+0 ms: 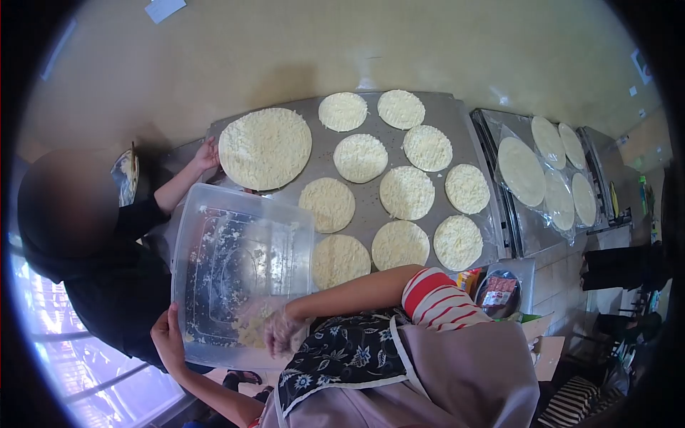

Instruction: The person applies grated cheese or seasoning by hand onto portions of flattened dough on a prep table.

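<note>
My left hand is closed on the near left rim of a clear plastic bin, which tilts toward me. Inside, white crumbs of grated cheese cling to the walls and gather in the near corner. My right hand, in a thin clear plastic glove, is in that corner with its fingers curled at the cheese; blur hides some of the fingertips. Beyond the bin, several round flat dough bases topped with grated cheese lie on a grey metal table. The largest round base is at the far left.
At the left, a co-worker in dark clothing has a hand at the largest base's edge. On the right, plastic-wrapped flat bases lie on another metal surface. A container with packets stands near my right elbow.
</note>
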### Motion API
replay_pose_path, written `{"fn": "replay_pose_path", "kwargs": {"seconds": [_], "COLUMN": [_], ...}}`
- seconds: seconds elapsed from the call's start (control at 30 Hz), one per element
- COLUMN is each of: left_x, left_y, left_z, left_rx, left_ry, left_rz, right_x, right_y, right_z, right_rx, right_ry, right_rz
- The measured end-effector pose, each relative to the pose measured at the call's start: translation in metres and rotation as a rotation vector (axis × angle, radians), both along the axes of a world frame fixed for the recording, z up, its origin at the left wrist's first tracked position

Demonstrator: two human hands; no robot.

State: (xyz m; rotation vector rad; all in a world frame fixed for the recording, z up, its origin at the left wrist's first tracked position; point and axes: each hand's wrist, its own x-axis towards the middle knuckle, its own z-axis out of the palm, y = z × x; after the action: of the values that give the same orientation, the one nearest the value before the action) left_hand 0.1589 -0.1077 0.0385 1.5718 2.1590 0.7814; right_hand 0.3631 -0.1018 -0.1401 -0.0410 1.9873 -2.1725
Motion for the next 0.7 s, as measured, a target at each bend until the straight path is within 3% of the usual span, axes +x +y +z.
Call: {"fn": "replay_pose_path", "kwargs": {"seconds": [0.03, 0.17, 0.3, 0.37, 0.43, 0.53, 0.6, 0.7], "left_x": [0.0, 0.004, 0.004, 0.002, 0.001, -0.002, -0.002, 0.003], "left_y": [0.0, 0.001, 0.0, -0.001, -0.001, 0.001, 0.002, 0.003], "left_z": [0.001, 0.004, 0.002, -0.001, -0.004, -0.006, -0.004, 0.002], "left_rx": [-0.018, -0.034, -0.032, -0.018, -0.017, -0.034, -0.055, -0.107], "left_ry": [-0.005, 0.007, 0.024, -0.007, -0.016, -0.032, -0.039, -0.009], "left_rz": [-0.008, 0.005, 0.019, 0.013, 0.031, 0.048, 0.048, 0.059], "right_x": [0.005, 0.049, 0.142, 0.212, 0.278, 0.369, 0.426, 0.487], "right_y": [0.001, 0.027, 0.081, 0.095, 0.114, 0.14, 0.159, 0.183], "right_z": [-0.003, 0.028, 0.055, 0.091, 0.075, 0.079, 0.063, 0.018], "right_rx": [-0.484, -0.781, -0.677, -0.578, -0.597, -0.35, -0.101, 0.037], "right_ry": [-0.107, 0.095, 0.038, -0.009, 0.087, -0.113, -0.358, -0.496], "right_rz": [-0.141, -0.266, -0.582, -0.882, -1.113, -1.505, -1.635, -1.749]}}
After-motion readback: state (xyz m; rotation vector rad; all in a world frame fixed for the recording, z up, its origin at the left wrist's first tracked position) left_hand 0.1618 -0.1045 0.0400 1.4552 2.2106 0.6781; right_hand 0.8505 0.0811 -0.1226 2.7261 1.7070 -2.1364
